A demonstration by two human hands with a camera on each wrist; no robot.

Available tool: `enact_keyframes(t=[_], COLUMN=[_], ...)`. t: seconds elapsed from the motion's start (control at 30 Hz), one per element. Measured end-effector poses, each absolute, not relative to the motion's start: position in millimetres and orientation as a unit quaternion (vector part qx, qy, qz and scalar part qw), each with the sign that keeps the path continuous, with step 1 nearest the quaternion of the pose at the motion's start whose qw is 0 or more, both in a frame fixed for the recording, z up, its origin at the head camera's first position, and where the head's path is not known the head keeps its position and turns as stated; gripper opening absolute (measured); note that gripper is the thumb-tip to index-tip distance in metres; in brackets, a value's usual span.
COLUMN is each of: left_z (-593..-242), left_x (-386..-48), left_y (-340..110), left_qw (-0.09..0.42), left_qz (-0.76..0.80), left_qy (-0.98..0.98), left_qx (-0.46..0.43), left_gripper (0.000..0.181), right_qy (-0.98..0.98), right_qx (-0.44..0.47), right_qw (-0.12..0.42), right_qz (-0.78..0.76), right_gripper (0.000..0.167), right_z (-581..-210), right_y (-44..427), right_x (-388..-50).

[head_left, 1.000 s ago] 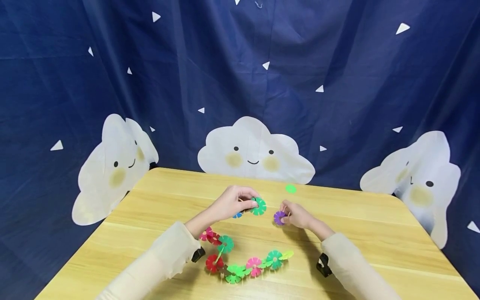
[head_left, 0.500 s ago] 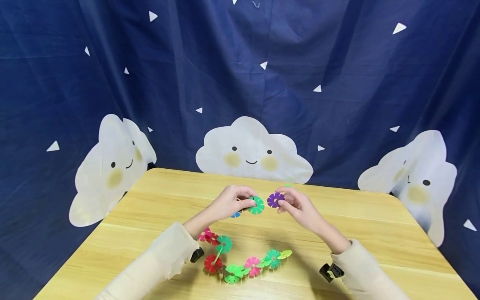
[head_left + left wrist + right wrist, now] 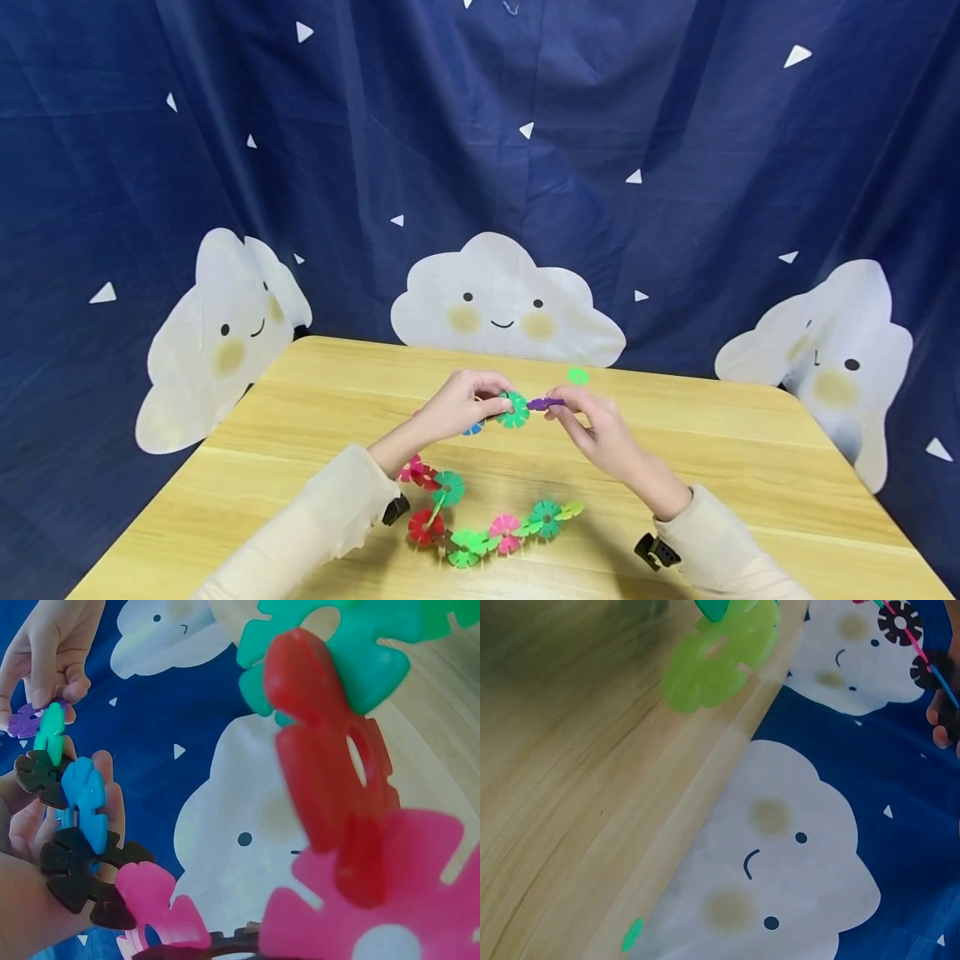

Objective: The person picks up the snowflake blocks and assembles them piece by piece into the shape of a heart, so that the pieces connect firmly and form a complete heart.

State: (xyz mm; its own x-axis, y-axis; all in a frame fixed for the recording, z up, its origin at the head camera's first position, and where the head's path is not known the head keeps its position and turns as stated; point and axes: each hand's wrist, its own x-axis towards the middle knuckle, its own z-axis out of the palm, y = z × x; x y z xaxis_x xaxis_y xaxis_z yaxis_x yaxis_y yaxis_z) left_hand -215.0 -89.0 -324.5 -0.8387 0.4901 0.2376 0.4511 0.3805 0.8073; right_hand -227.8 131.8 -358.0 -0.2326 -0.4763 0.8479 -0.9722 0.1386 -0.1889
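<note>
In the head view my left hand (image 3: 467,407) pinches the end of a chain of slotted flower discs, by a teal-green disc (image 3: 514,412). My right hand (image 3: 603,429) pinches a purple disc (image 3: 545,404), turned edge-on and meeting the green one's right rim; whether their slots are joined I cannot tell. The left wrist view shows the chain running past my left hand through dark brown (image 3: 67,870), blue (image 3: 84,796) and pink (image 3: 156,900) discs. More linked discs, including a red one (image 3: 426,527) and a pink one (image 3: 506,532), curve across the table below my hands.
A loose bright green disc (image 3: 577,376) lies near the far edge of the wooden table (image 3: 750,467). The chain's yellow-green end disc (image 3: 572,509) sits near my right forearm. A dark blue curtain (image 3: 465,108) with clouds hangs behind the table.
My right hand has lifted the purple disc and brought it left against the green disc, turning it from face-on to edge-on. My left hand has barely moved.
</note>
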Motion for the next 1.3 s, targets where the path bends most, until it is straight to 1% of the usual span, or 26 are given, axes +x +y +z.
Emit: enact_keyframes(t=[0.07,0.17,0.4,0.63,0.87,1.07,1.3], left_z=[-324,-324,-324,-323,-321,-320,-320], left_x=[-215,-214,-214,-212,-210,-209,-212], left_y=[-89,-88,-85,-84,-83,-81,-82], left_qw=[0.022,0.023,0.027,0.033,0.029,0.02,0.041], left_qz=[0.481,0.483,0.485,0.505,0.513,0.518,0.507], left_qy=[0.828,0.824,0.824,0.816,0.813,0.816,0.811], left_qx=[0.287,0.295,0.292,0.281,0.275,0.257,0.288], left_gripper=[0.011,0.01,0.01,0.013,0.012,0.012,0.013], right_qy=[-0.685,-0.686,-0.676,-0.624,-0.609,-0.61,-0.619], right_qx=[0.534,0.541,0.557,0.579,0.563,0.556,0.564], right_qw=[0.339,0.361,0.374,0.434,0.484,0.494,0.482], right_qz=[0.361,0.326,0.305,0.295,0.279,0.275,0.26], right_gripper=[0.02,0.023,0.022,0.023,0.02,0.02,0.019], right_z=[-358,-358,-359,-361,-364,-366,-363], right_y=[131,131,130,123,117,114,120], right_x=[-228,-228,-229,-228,-227,-226,-228])
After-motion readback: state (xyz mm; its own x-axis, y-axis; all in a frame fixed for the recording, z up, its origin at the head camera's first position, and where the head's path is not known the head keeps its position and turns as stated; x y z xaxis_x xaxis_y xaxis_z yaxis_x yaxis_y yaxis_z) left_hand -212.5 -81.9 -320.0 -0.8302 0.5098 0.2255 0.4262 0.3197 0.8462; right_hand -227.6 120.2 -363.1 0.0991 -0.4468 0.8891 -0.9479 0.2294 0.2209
